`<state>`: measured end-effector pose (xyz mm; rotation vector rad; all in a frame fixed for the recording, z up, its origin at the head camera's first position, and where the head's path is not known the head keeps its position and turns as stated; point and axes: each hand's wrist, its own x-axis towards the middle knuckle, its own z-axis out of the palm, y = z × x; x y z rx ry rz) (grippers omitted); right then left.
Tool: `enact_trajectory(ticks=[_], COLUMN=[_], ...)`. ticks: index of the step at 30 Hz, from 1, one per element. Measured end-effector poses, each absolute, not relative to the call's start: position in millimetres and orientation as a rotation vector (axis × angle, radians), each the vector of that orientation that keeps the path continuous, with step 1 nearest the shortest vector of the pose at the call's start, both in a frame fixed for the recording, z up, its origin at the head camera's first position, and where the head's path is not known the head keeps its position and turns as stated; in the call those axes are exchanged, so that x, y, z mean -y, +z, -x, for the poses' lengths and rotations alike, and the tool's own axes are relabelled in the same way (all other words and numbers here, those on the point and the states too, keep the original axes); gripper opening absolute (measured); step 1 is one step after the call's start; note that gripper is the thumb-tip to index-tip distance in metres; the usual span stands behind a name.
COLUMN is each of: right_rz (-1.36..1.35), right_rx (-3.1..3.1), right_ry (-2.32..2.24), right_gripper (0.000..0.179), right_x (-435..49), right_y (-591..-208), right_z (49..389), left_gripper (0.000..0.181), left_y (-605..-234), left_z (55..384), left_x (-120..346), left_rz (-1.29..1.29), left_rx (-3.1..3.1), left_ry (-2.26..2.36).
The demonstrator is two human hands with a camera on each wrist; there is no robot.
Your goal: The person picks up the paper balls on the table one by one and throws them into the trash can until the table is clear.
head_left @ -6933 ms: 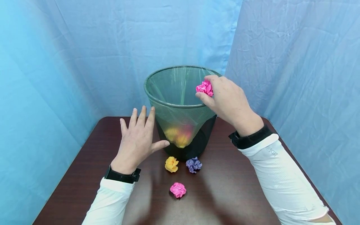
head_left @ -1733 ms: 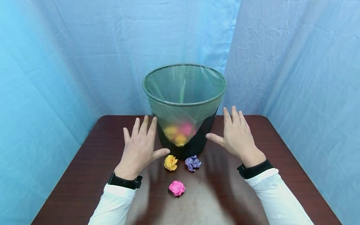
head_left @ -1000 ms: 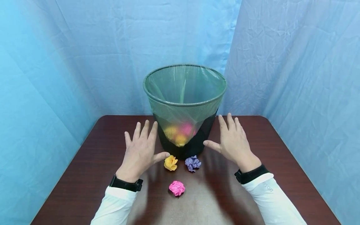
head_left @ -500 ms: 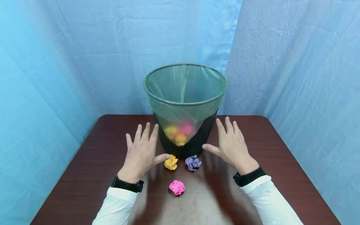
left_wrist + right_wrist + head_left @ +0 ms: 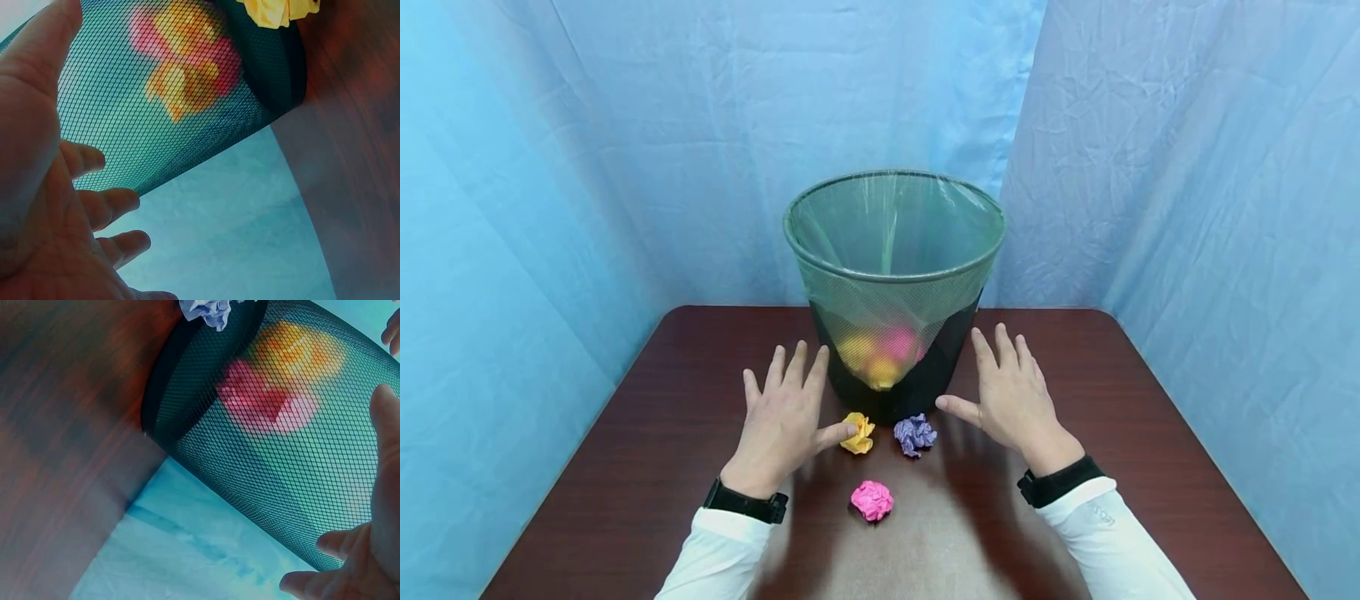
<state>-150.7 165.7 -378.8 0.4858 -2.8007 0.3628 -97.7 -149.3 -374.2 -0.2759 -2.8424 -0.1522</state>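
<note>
A black mesh wastebasket [image 5: 955, 342] with a green plastic liner stands upright at the table's middle. Through its mesh, crumpled yellow balls [image 5: 184, 90] and pink balls [image 5: 250, 400] show low in the liner. In front lie three crumpled paper balls: a yellow one [image 5: 862, 435], a purple one [image 5: 915, 435] and, closer to me, a pink one [image 5: 872, 501]. My left hand [image 5: 778, 425] hovers left of the basket, fingers spread and holding nothing; its thumb overlaps the yellow ball in the head view. To the basket's right, my right hand [image 5: 1015, 400] is spread likewise, holding nothing.
The dark brown wooden table [image 5: 647, 467] has rounded far corners. Light blue cloth [image 5: 700, 150] hangs behind it and along both sides. Shadows of both arms fall across the tabletop.
Earlier my right hand held a pink paper ball at the basket's rim; it has since let go and moved down beside the basket. Lately both hands drift slightly nearer to me and inward.
</note>
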Motion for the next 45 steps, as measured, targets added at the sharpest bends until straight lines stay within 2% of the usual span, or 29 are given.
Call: enact_trajectory(ticks=[22, 29, 39, 45], right_rz=[-0.481, -0.473, -0.474, -0.475], right_rx=[2.825, 2.836, 2.837, 2.837], right_ry=[0.368, 0.368, 0.372, 0.373], right_gripper=[0.113, 0.114, 0.114, 0.113], right_x=[-165.0, -164.6, -165.0, -164.5], right_y=[-386.9, -387.0, -388.0, -388.3], right_z=[146.5, 146.4, 146.0, 145.5], left_gripper=[0.108, 0.099, 0.073, 0.064], left_y=[-398.3, -402.1, -412.0, -420.0], left_z=[91.6, 90.5, 87.7, 90.7], left_x=[133.8, 132.3, 127.6, 124.2], left_rz=[0.308, 0.357, 0.442, 0.526], left_rx=[2.901, 2.917, 2.886, 2.843], left_ry=[-0.19, -0.155, -0.236, -0.292])
